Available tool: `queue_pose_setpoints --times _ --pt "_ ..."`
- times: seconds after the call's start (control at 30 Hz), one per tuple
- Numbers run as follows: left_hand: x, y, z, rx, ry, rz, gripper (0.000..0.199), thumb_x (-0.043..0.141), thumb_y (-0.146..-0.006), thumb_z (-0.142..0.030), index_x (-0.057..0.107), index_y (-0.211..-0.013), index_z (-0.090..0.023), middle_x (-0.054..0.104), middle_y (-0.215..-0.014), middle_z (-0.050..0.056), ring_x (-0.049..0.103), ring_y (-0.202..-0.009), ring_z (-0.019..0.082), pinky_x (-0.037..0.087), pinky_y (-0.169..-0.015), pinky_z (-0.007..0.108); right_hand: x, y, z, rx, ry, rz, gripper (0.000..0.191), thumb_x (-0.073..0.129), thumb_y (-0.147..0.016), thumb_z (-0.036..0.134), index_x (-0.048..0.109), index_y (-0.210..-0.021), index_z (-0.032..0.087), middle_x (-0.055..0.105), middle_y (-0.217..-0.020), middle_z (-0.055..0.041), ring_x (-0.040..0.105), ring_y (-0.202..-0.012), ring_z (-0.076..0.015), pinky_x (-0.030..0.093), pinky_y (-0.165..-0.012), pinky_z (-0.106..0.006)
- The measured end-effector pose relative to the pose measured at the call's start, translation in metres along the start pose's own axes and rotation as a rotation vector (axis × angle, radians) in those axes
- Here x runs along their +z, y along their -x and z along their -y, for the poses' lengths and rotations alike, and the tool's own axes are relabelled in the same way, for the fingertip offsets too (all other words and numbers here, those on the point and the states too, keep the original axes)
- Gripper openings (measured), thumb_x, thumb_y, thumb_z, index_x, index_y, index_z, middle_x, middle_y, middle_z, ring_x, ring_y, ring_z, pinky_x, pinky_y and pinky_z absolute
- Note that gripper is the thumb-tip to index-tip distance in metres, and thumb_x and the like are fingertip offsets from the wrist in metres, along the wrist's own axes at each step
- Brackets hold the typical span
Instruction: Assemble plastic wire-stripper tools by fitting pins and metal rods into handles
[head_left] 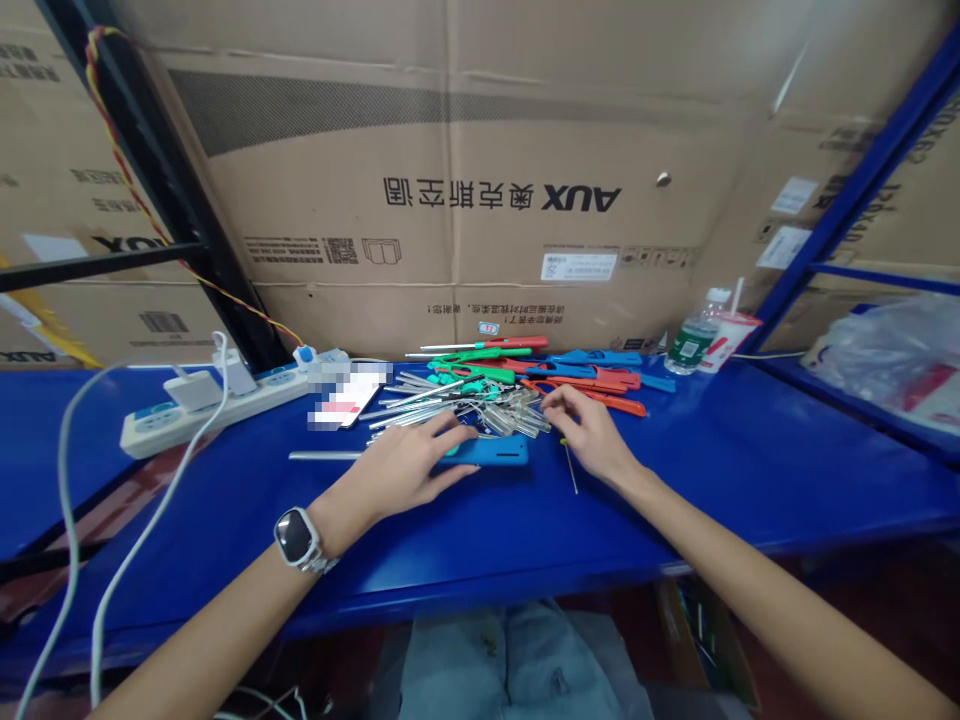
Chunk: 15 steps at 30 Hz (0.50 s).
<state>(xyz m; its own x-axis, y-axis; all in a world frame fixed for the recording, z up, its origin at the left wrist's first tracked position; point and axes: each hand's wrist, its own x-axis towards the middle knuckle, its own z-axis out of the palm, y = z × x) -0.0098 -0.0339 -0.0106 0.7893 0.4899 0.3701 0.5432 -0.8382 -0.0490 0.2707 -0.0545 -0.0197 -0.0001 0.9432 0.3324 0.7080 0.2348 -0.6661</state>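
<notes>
My left hand (409, 462), with a watch on its wrist, is closed around a blue lighter (499, 451) that lies flat near the front of the pile, its metal tube pointing left. My right hand (585, 425) is at the pile's right side, its thumb and fingers pinched together; whatever is between them is too small to make out. Just below these fingers a thin metal piece with a yellow end (571, 468) slants down. Beyond both hands lie metal tubes (424, 402), clear plastic parts (525, 415) and red, green and blue lighter bodies (592, 376).
A power strip (225, 400) with white plugs and cables lies at the left, beside a partly blurred phone (361, 395). At the back right are a water bottle (691, 338) and a cup with a straw (726, 342). Cardboard (450, 120) stands behind the blue table (480, 560).
</notes>
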Motion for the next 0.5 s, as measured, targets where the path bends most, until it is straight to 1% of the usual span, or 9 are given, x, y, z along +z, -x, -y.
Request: queue_pose_setpoints --times 0.03,0.1,0.13,0.2,0.3,0.37,0.43,0.5 --pt "0.000 0.003 -0.002 0.004 0.021 0.029 0.037 0.048 -0.104 -0.047 0.060 -0.126 -0.019 0.066 -0.111 0.010 0.069 -0.082 0.023 0.053 -0.067 0.034 -0.005 0.002 -0.004 0.085 0.153 -0.014 0.020 0.054 -0.091 0.038 0.059 -0.101 0.021 0.066 -0.077 -0.0021 0.063 -0.070 -0.0211 0.040 -0.065 -0.031" --pt "0.002 0.006 -0.005 0.004 0.055 0.080 0.034 0.051 -0.103 -0.046 0.062 -0.119 -0.018 0.066 -0.105 0.009 0.067 -0.085 0.025 0.053 -0.068 0.035 -0.010 0.005 -0.009 0.206 0.409 0.021 0.031 0.060 -0.089 0.043 0.056 -0.112 0.022 0.068 -0.079 -0.0039 0.064 -0.071 -0.0241 0.038 -0.063 -0.031" --pt "0.003 0.007 -0.006 0.000 0.067 0.098 0.033 0.052 -0.102 -0.045 0.063 -0.116 -0.017 0.066 -0.104 0.010 0.066 -0.087 0.026 0.053 -0.069 0.036 -0.010 0.006 -0.010 0.231 0.484 0.058 0.037 0.061 -0.089 0.044 0.054 -0.117 0.021 0.069 -0.081 -0.0054 0.065 -0.072 -0.0253 0.037 -0.063 -0.031" --pt "0.005 0.008 -0.007 -0.005 0.084 0.121 0.030 0.054 -0.100 -0.044 0.063 -0.112 -0.017 0.065 -0.104 0.010 0.064 -0.092 0.027 0.053 -0.073 0.037 -0.008 0.006 -0.011 0.222 0.536 0.120 0.041 0.060 -0.091 0.042 0.051 -0.125 0.020 0.070 -0.085 -0.0076 0.066 -0.074 -0.0263 0.034 -0.061 -0.030" --pt "0.007 0.010 -0.005 -0.014 0.128 0.128 0.028 0.055 -0.099 -0.042 0.064 -0.111 -0.018 0.063 -0.107 0.010 0.063 -0.096 0.027 0.053 -0.081 0.040 -0.006 0.006 -0.011 0.161 0.487 0.121 0.043 0.058 -0.090 0.032 0.050 -0.131 0.020 0.068 -0.081 -0.0051 0.064 -0.071 -0.0242 0.031 -0.058 -0.030" --pt "0.007 0.012 -0.003 -0.024 0.163 0.111 0.031 0.058 -0.098 -0.044 0.063 -0.113 -0.018 0.063 -0.109 0.010 0.063 -0.097 0.027 0.053 -0.084 0.041 -0.006 0.006 -0.012 0.135 0.388 0.059 0.045 0.058 -0.087 0.027 0.050 -0.131 0.021 0.063 -0.070 0.0000 0.060 -0.064 -0.0215 0.030 -0.057 -0.029" --pt "0.003 0.010 0.000 -0.029 0.201 0.066 0.034 0.060 -0.097 -0.047 0.064 -0.113 -0.018 0.063 -0.108 0.010 0.062 -0.098 0.027 0.052 -0.086 0.041 -0.007 0.005 -0.011 0.101 0.218 -0.044 0.046 0.058 -0.085 0.027 0.052 -0.130 0.022 0.055 -0.060 0.0055 0.054 -0.056 -0.0187 0.033 -0.057 -0.029" --pt "-0.003 0.002 0.005 -0.036 0.239 -0.006 0.031 0.054 -0.100 -0.046 0.065 -0.107 -0.018 0.065 -0.103 0.009 0.062 -0.096 0.025 0.051 -0.086 0.040 -0.003 0.000 -0.005 0.051 -0.027 -0.126 0.045 0.058 -0.085 0.030 0.051 -0.129 0.022 0.051 -0.055 0.0082 0.052 -0.052 -0.0175 0.037 -0.057 -0.030"
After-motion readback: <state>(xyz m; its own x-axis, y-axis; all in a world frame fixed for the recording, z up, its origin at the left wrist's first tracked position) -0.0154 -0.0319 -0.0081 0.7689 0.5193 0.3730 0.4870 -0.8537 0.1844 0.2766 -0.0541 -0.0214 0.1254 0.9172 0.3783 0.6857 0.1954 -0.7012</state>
